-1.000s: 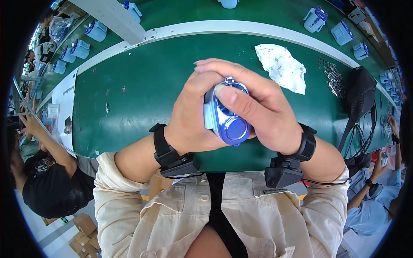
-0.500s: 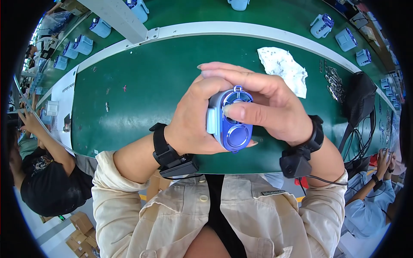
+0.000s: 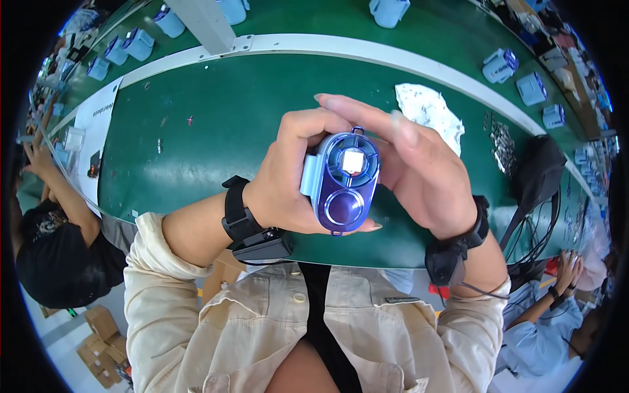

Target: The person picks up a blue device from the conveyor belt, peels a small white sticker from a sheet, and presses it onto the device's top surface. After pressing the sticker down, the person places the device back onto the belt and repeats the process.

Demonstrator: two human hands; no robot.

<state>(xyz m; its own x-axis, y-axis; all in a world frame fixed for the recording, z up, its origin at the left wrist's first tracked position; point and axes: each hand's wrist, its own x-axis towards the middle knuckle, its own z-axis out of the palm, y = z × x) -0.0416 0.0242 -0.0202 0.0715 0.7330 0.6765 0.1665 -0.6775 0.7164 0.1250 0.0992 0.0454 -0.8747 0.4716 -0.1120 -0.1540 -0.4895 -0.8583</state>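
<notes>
A small handheld blue device [image 3: 347, 208] with a glossy purple oval face is held above the green table. The face has a round ring with a white square in its middle, a round disc below, and a small loop at the top. My left hand [image 3: 275, 170] wraps round its light-blue side, with fingertips showing under the lower edge. My right hand [image 3: 432, 170] is cupped open beside the device, its thumb raised off the face and fingers stretched toward the far side. Whether those fingers touch the device is hidden.
A crumpled white sheet [image 3: 426, 114] and a pile of small metal parts [image 3: 503, 147] lie at the right. Beside them are a black pouch [image 3: 540, 164] and cables. Beyond a white rail [image 3: 327, 42] stand several light-blue jug-shaped units [image 3: 390, 12]. Co-workers sit on both sides.
My right thumb has lifted off the device's face and the right hand has opened away, uncovering the ring and its white square. The device has shifted slightly left.
</notes>
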